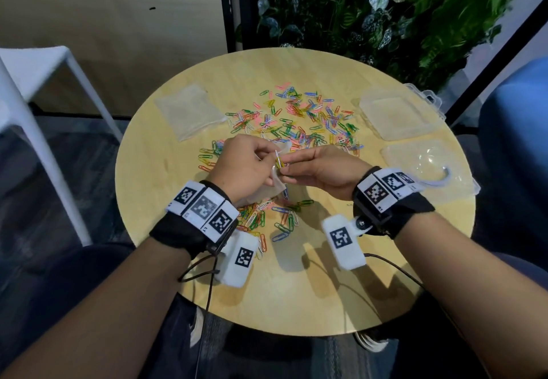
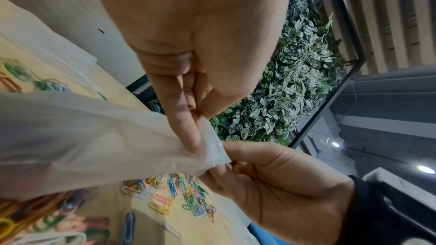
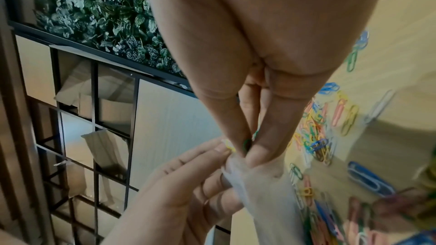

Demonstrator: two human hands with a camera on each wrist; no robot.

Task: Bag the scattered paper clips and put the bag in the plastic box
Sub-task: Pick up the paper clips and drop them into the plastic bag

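While my left hand [image 1: 241, 165] pinches the limp, slippery bag [image 2: 94, 137] by its rim, my right hand [image 1: 323, 171] pinches light clips [image 3: 246, 143]; I'd keep holding the rim.

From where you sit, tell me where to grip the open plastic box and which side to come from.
Take the plastic box by its near-left edge, coming from the left with the right hand. Its lid lies flat on the right and the table's rim is just behind it, so only the side facing the paper clips is free. A thumb-over-wall pinch should suit the shallow tray.
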